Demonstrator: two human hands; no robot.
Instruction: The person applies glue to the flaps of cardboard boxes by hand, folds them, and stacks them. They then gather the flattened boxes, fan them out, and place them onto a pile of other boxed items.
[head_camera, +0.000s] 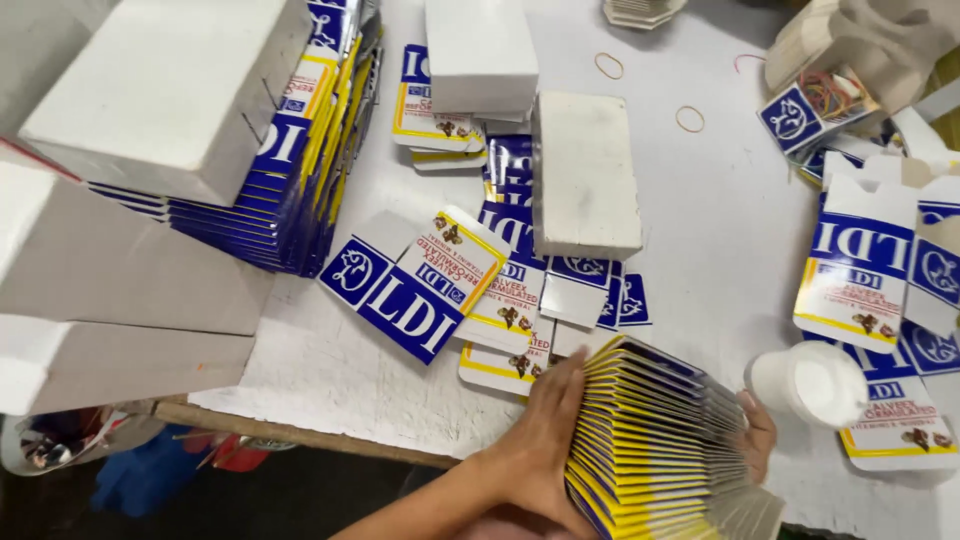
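Cartons, flattened, blue and yellow, stand on edge as a fanned stack (660, 440) at 6 o'clock on the white surface (720, 230). The left hand (535, 440) presses 1 face, the right hand (757, 432) the other, both grips clamped flat against it. Light and stiff, I'd judge, but glossy and prone to splaying; squeeze both end faces.

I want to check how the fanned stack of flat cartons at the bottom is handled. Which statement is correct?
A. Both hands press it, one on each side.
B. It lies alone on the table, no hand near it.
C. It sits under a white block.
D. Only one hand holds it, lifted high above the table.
A: the left hand and the right hand flank the fanned stack of flat cartons, pressing its sides.
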